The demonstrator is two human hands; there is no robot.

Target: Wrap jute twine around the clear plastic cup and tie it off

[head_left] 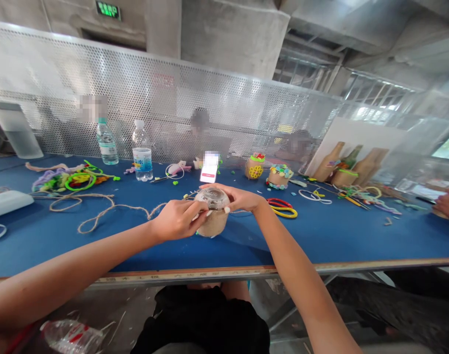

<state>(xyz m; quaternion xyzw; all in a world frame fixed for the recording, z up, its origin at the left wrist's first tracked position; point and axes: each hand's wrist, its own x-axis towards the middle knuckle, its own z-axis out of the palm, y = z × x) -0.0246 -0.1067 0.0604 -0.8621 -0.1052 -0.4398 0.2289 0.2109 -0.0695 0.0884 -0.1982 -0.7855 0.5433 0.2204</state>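
A glass jar (214, 225) stands on the blue bench (331, 236) in front of the person, between both hands, with its bare, rounded glass end uppermost. The left hand (178, 219) is closed at the jar's near left side, thumb and fingers pressed together where brown wrapping meets clear glass. The right hand (244, 199) curves around the far right side, gripping the jar with its fingers over the shoulder. Whether the left grip also pinches a strand cannot be told.

As far as the visible side shows, the work looks well advanced: the lower body is covered in brown wrapping, while the top end remains uncovered glass. The far side is hidden, so how even the covering is there cannot be judged. Twine (95, 196) trails loosely across the bench from the left and runs towards the left hand, which suggests the strand is uncut.

No coloured trim shows on this jar, unlike the two decorated pots beyond it, one with a yellow flower (254, 170), the other ringed with bright pieces (279, 176). Scissors (291, 213) lie to the right, untouched.
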